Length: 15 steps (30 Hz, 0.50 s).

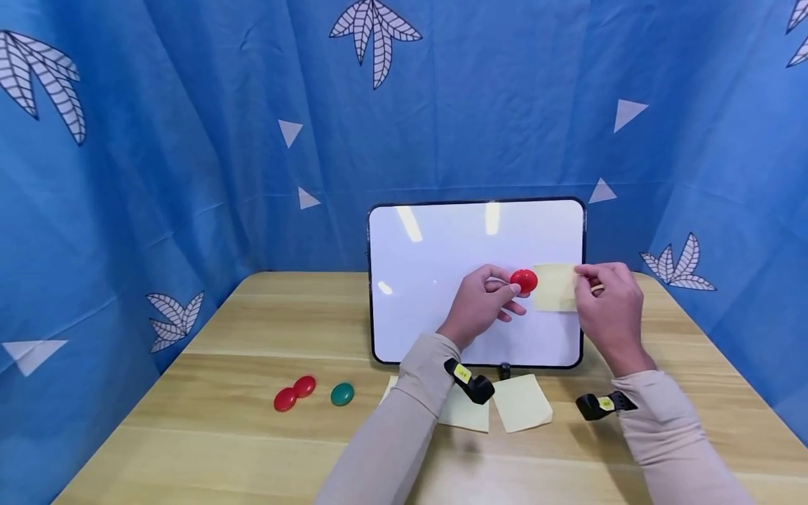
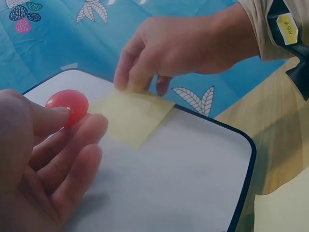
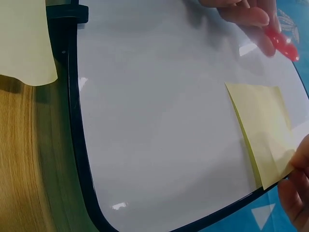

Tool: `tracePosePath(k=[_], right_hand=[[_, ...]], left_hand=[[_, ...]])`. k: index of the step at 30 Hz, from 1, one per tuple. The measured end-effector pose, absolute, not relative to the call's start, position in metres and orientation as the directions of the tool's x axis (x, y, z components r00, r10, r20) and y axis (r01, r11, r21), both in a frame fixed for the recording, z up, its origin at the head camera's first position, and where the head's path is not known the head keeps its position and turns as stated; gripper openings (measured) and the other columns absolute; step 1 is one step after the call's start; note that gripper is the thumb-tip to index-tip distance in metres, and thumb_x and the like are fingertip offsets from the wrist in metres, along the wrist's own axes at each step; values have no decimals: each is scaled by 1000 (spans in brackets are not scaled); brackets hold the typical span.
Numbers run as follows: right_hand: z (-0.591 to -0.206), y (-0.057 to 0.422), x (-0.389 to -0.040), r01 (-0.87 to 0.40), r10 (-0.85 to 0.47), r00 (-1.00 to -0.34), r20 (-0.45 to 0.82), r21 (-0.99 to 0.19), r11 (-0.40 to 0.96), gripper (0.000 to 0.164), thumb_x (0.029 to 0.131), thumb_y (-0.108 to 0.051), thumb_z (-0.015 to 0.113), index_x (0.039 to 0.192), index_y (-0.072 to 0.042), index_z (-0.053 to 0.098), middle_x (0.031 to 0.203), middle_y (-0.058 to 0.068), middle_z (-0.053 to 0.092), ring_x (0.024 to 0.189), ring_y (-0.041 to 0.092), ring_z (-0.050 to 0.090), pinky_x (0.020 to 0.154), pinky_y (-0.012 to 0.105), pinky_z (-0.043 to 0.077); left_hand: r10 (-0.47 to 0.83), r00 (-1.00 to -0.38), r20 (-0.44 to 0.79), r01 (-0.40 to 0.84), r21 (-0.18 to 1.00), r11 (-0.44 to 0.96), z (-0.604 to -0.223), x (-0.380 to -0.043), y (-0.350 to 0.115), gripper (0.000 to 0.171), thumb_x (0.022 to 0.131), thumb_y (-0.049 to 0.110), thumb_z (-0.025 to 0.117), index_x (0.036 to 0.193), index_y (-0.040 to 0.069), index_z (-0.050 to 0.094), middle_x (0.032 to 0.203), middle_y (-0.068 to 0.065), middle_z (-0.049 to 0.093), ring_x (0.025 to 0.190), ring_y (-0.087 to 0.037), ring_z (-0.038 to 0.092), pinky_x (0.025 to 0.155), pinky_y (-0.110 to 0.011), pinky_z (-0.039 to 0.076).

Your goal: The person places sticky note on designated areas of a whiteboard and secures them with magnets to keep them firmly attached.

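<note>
A small whiteboard (image 1: 435, 308) with a black frame stands upright on the table. My left hand (image 1: 482, 301) pinches a round red magnet (image 1: 524, 281) between thumb and fingers, in front of the board's right half. Just right of the magnet, a pale yellow sticky note (image 1: 554, 287) lies at the board's face. My right hand (image 1: 612, 301) pinches the note's right edge near the board's right frame. In the right wrist view the note (image 3: 260, 130) stands slightly off the board along one edge. The left wrist view shows the red magnet (image 2: 67, 107) apart from the note.
Two red magnets (image 1: 294, 393) lie touching on the table (image 1: 208, 449) at the left, with a green magnet (image 1: 342, 394) beside them. Before the board lie yellow notes (image 1: 522, 403), partly covered by the left forearm. A blue curtain (image 1: 480, 105) hangs behind and along both sides.
</note>
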State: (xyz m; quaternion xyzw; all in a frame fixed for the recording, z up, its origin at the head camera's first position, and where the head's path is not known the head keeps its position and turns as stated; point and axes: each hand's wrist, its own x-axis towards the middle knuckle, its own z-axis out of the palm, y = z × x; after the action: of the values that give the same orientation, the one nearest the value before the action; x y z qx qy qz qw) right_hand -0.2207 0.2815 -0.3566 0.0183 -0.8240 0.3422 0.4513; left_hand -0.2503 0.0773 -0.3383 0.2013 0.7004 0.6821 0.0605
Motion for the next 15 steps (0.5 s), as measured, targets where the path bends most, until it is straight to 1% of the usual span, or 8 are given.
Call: tracePosePath(k=[5, 10, 15], right_hand=[[-358, 283, -221, -325, 284, -600, 748, -552, 767, 21, 95, -1, 59, 107, 6, 73, 98, 17, 58, 89, 29, 58, 67, 15, 37], [-358, 283, -222, -323, 279, -605, 746, -550, 770, 23, 95, -2, 58, 111, 6, 72, 99, 17, 58, 89, 29, 58, 68, 15, 37], [-358, 284, -222, -318, 272, -613, 742, -547, 774, 23, 95, -2, 58, 112, 6, 71, 101, 17, 58, 90, 29, 58, 69, 11, 36]], left_hand=[[352, -921, 169, 179, 984, -5, -342, -251, 85, 9, 98, 17, 66, 105, 15, 60, 92, 4, 74, 71, -19, 73, 68, -30, 59], [357, -917, 180, 194, 981, 3, -340, -254, 90, 9, 99, 17, 65, 106, 14, 60, 92, 3, 75, 71, -19, 73, 68, -30, 59], [347, -918, 192, 219, 975, 39, -334, -254, 100, 6, 99, 17, 65, 103, 15, 61, 88, 3, 74, 68, -17, 72, 64, -29, 58]])
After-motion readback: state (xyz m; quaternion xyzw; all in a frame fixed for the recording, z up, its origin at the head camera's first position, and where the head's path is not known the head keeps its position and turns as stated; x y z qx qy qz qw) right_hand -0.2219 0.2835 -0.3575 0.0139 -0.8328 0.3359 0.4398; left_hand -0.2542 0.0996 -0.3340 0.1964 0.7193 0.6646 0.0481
